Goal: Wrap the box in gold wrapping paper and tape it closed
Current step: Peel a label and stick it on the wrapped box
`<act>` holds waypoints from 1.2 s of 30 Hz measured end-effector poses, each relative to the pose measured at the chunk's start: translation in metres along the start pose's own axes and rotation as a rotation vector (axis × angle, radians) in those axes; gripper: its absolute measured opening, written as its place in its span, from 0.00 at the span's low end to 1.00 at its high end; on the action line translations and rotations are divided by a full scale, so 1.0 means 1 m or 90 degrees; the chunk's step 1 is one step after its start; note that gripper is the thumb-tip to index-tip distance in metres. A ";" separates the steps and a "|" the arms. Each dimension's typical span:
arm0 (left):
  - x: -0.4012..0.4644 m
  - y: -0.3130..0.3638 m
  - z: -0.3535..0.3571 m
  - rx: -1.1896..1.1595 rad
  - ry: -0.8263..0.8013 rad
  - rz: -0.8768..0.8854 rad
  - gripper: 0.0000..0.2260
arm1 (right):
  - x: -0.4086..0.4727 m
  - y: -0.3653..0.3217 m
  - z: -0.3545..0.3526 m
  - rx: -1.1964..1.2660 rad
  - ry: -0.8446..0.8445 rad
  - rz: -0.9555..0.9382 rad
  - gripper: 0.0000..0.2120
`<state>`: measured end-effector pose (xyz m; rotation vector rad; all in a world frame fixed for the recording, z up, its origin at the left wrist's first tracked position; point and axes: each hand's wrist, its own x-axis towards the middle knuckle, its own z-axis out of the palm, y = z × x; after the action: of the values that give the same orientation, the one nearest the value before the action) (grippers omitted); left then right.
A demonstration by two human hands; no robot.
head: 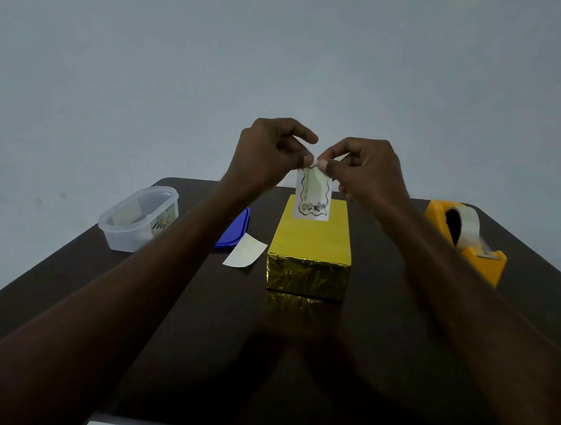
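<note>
Pinching the top edge of a label sticker (313,195), the left hand (271,149) and right hand (365,167) hold it above the far end of the gold-wrapped box (310,246), seemingly to peel its backing. The box sits mid-table, fully covered. Left of the box lie a loose backing slip (246,252), a blue lid (236,227) and a clear tub (140,217); right of it, the tape dispenser (465,238). Nothing blocks the box's top.
</note>
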<state>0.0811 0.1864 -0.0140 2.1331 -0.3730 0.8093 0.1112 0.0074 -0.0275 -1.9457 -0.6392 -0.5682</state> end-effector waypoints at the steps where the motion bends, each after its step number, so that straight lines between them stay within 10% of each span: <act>1: 0.002 0.001 0.001 -0.019 -0.002 -0.009 0.11 | 0.000 0.000 -0.001 0.010 0.007 0.006 0.05; 13: -0.012 -0.021 0.008 -0.169 -0.050 -0.368 0.13 | 0.003 0.026 0.001 0.240 0.079 0.262 0.03; 36: 0.021 -0.055 0.046 -0.163 -0.036 -0.504 0.08 | 0.031 0.072 0.003 0.096 -0.109 0.471 0.06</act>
<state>0.1444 0.1856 -0.0538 1.8317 0.3227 0.2248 0.1813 -0.0113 -0.0564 -1.9212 -0.0295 0.1055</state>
